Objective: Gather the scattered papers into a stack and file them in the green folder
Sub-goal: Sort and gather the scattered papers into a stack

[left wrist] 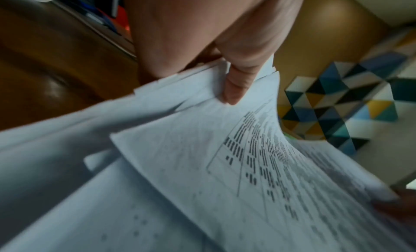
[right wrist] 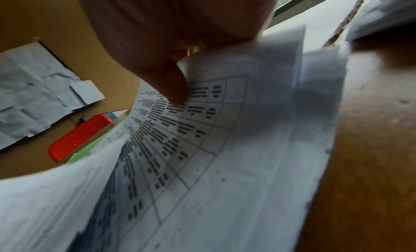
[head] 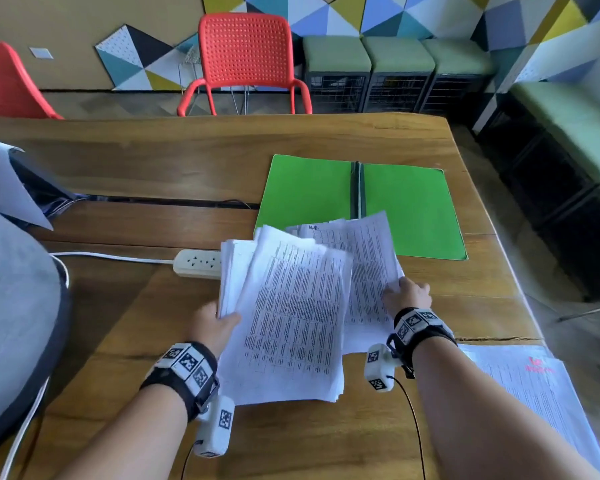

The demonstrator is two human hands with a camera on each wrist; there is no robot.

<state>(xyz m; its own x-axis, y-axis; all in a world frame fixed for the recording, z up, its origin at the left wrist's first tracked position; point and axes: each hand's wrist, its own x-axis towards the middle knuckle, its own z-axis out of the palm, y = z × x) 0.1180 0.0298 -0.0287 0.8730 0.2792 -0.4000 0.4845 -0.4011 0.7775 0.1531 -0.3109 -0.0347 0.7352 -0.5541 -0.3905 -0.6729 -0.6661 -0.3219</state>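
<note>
A: Head view: left hand (head: 211, 323) and right hand (head: 407, 294) each pinch loose papers (head: 291, 306) mid-worktop (head: 118, 168), overlapping the open green folder (head: 413, 209).

B: Wrist views: thumbs clamp edges; the sheets look light, floppy, slippery. Best gripped at opposite edges.

Your left hand (head: 211, 325) pinches a sheaf of printed white paper sheets (head: 284, 317), thumb on top. Your right hand (head: 409, 294) pinches another printed sheet's edge. Both bare forearms reach forward, each wrist strapped with a black band.
</note>
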